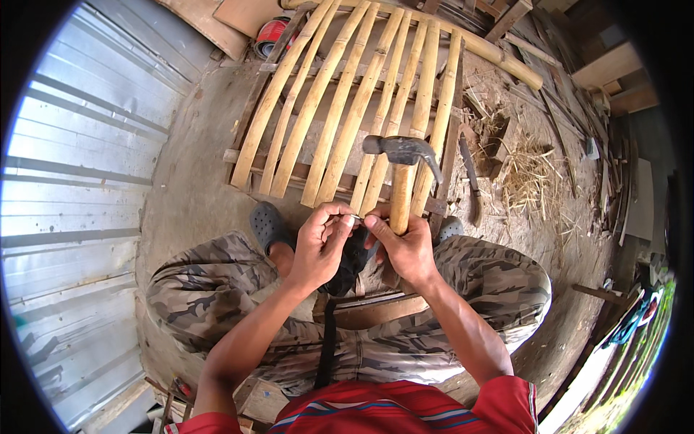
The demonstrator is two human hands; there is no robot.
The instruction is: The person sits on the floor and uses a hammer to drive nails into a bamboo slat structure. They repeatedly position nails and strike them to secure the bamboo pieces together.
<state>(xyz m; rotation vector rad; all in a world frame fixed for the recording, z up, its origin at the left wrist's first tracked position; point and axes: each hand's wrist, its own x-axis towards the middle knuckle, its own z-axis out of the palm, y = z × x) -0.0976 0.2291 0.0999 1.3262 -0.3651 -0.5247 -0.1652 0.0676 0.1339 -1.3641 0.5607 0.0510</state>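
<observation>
My right hand [406, 249] is wrapped round the wooden handle of a claw hammer [402, 195], its dark head up and its claw to the right. The thumb and forefinger of that hand also meet the tip of a small, thin, nail-like piece [358, 217]. My left hand [323, 244] pinches the other end of this piece, its fingers closed. Just beyond both hands lies a rack of split bamboo slats [340, 108] laid side by side over wooden crosspieces. Beneath my hands is a black pouch or cloth [350, 264], partly hidden.
A long-bladed knife [470, 170] lies right of the rack, near wood blocks and straw-like shavings [531, 177]. A thick bamboo pole [502, 59] crosses the far end. A red can [270, 36] stands far left. Corrugated metal sheeting [79, 202] walls the left side.
</observation>
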